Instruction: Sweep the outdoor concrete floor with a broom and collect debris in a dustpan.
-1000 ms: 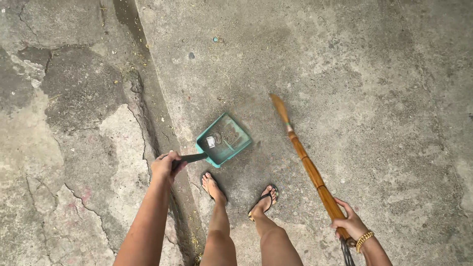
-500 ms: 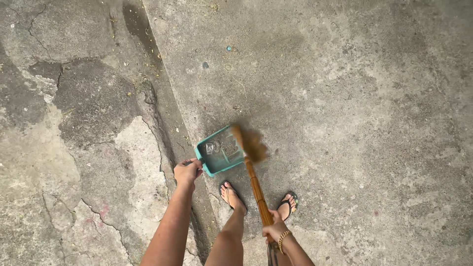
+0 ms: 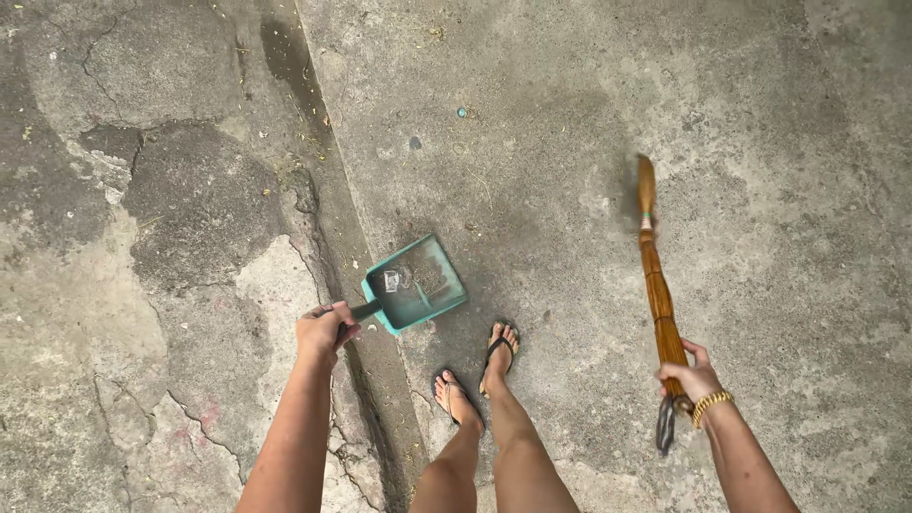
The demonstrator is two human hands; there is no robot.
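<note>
My left hand [image 3: 323,331] grips the dark handle of a teal dustpan [image 3: 415,283] that rests on the concrete floor. Inside the pan lie dirt and a small crumpled clear wrapper. My right hand [image 3: 691,373], with a gold bead bracelet on the wrist, holds a brown stick broom [image 3: 654,266] by its lower end. The broom points away from me, lifted to the right of the dustpan and well apart from it. Both my feet in flip-flops [image 3: 475,375] stand just below the pan.
A long crack and raised seam [image 3: 328,218] run down the concrete left of the dustpan, with broken, patchy cement beyond. Small bits of debris [image 3: 462,112] lie on the floor farther ahead. Bare concrete spreads to the right.
The broom swept into the dustpan's mouth half a second ago and has now swung back out to the right. My feet have shifted; the left hand still holds the pan.
</note>
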